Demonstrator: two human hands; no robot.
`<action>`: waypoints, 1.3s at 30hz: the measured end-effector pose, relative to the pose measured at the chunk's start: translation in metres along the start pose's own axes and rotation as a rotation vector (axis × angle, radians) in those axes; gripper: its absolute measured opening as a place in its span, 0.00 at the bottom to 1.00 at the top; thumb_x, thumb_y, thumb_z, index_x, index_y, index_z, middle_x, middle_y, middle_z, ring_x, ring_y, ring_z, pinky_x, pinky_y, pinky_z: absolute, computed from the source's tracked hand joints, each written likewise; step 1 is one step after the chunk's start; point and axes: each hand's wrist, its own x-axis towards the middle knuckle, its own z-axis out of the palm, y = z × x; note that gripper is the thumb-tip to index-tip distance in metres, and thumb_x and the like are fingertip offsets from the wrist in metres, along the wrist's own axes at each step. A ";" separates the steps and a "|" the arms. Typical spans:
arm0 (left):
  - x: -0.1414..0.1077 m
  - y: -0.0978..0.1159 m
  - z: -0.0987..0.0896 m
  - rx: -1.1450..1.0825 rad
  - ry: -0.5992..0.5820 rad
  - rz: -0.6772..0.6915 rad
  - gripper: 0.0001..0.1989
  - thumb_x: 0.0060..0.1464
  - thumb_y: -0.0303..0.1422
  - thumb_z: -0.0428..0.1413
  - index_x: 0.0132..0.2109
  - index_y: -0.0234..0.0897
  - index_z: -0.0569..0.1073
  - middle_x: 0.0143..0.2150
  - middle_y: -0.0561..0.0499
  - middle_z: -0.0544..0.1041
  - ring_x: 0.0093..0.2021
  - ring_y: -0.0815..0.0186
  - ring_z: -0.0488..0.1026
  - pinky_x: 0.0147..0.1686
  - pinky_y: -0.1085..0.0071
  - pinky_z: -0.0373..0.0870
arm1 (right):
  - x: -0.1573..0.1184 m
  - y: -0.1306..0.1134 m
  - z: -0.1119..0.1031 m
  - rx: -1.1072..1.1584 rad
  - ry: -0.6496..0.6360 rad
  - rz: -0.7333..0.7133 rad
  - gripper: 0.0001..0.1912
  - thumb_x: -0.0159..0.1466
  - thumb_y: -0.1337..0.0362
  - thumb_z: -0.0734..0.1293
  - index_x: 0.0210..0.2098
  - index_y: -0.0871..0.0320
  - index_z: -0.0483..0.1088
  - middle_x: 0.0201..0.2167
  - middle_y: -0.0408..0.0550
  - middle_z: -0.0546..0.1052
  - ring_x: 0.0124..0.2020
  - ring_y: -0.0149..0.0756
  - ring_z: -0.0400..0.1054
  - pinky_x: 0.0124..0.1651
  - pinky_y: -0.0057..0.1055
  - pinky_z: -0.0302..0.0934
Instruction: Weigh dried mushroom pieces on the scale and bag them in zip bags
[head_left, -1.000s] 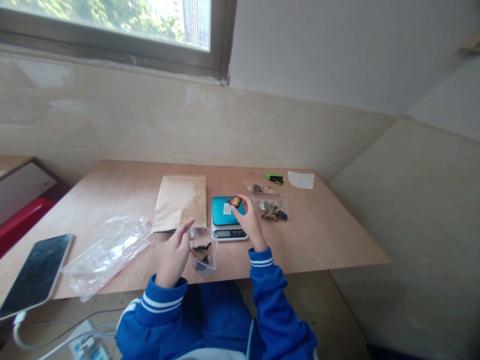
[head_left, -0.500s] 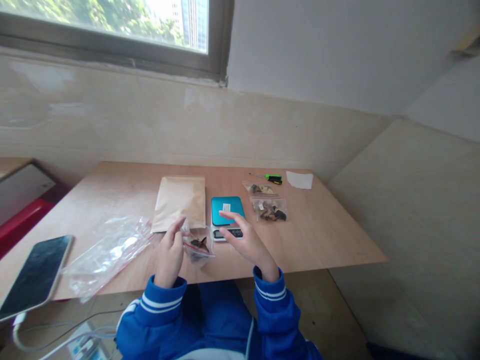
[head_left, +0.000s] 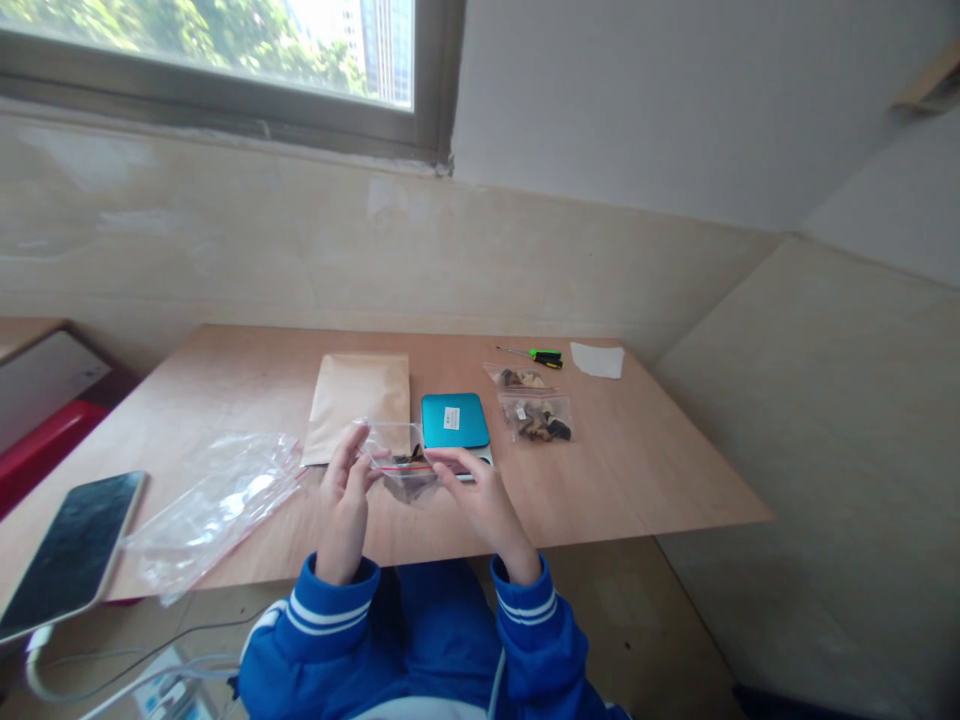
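My left hand (head_left: 347, 492) and right hand (head_left: 480, 492) pinch bag (head_left: 409, 486) by opposite edges; right has come off scale (head_left: 459, 430), piece apparently bagged.

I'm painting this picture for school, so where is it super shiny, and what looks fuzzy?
In the head view, daylight glares nearly white through the window; in the same view, the large clear bag has white shiny patches; in the head view again, the small held bag shows dark contents without clear detail, and the scale label is too small to read.
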 end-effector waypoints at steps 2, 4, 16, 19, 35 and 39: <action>-0.002 0.002 0.002 -0.028 0.011 0.004 0.27 0.51 0.42 0.58 0.57 0.37 0.70 0.62 0.39 0.67 0.45 0.61 0.77 0.39 0.71 0.76 | 0.000 0.002 -0.001 -0.009 0.016 -0.005 0.16 0.64 0.55 0.65 0.50 0.52 0.72 0.50 0.46 0.77 0.51 0.38 0.71 0.55 0.37 0.65; -0.004 0.004 0.004 -0.072 0.026 -0.013 0.28 0.49 0.42 0.59 0.56 0.37 0.70 0.62 0.39 0.68 0.45 0.61 0.77 0.39 0.71 0.76 | 0.000 0.007 0.000 -0.002 0.035 -0.006 0.21 0.61 0.55 0.69 0.52 0.52 0.70 0.52 0.47 0.76 0.52 0.39 0.71 0.55 0.37 0.65; 0.000 0.000 -0.004 0.118 -0.057 0.150 0.20 0.52 0.41 0.58 0.50 0.38 0.70 0.60 0.41 0.67 0.47 0.60 0.74 0.44 0.64 0.75 | -0.001 0.008 -0.012 0.312 0.440 0.037 0.13 0.59 0.53 0.70 0.33 0.57 0.75 0.36 0.49 0.82 0.40 0.41 0.76 0.46 0.37 0.70; 0.004 -0.013 -0.008 0.210 -0.135 0.139 0.26 0.47 0.41 0.62 0.52 0.40 0.67 0.61 0.40 0.66 0.51 0.58 0.73 0.48 0.61 0.73 | -0.006 -0.002 -0.019 0.323 0.463 0.018 0.14 0.59 0.52 0.70 0.34 0.57 0.75 0.36 0.49 0.82 0.40 0.42 0.76 0.46 0.39 0.70; -0.003 -0.002 -0.013 0.003 -0.229 0.083 0.17 0.52 0.47 0.58 0.32 0.36 0.72 0.27 0.50 0.78 0.28 0.64 0.77 0.31 0.70 0.73 | -0.016 -0.005 -0.031 0.072 0.511 -0.069 0.12 0.64 0.54 0.65 0.36 0.55 0.76 0.36 0.48 0.80 0.41 0.41 0.75 0.49 0.38 0.67; -0.005 -0.001 -0.013 -0.013 -0.182 0.067 0.15 0.54 0.45 0.57 0.35 0.36 0.72 0.29 0.50 0.79 0.30 0.62 0.78 0.31 0.69 0.74 | -0.017 -0.007 -0.031 0.050 0.528 -0.074 0.13 0.64 0.54 0.65 0.35 0.56 0.75 0.35 0.48 0.80 0.40 0.41 0.74 0.46 0.37 0.68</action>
